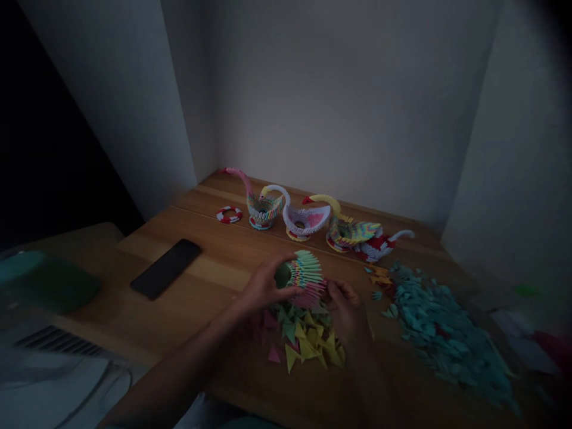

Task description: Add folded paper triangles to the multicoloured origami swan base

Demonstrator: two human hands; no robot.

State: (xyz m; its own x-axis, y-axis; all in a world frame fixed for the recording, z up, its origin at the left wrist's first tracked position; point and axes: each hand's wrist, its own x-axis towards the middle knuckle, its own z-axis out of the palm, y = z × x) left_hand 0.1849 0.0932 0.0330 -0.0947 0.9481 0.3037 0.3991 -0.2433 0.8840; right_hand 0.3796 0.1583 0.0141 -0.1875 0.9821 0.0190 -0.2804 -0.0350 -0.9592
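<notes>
My left hand (pixel 268 283) grips a bowl-shaped body of folded paper pieces (pixel 306 269), tilted with its hollow to the left. Green, striped and pink rows make up its side. At its right edge my right hand (pixel 346 304) has its fingers pinched on a small pink paper piece (pixel 328 283), which touches the pink row; whether it is fitted in is too small to tell. Below both hands lies a pile of folded paper triangles: yellow pieces (pixel 310 344), green pieces (pixel 289 326) and pink pieces (pixel 274 354).
Several folded-paper swans (pixel 300 220) stand along the back of the wooden table (pixel 218 262), beside a red-and-white paper ring (pixel 229 215). A black phone (pixel 166 268) lies on the left. Blue-green paper pieces (pixel 447 328) are heaped on the right, near some orange pieces (pixel 381 277).
</notes>
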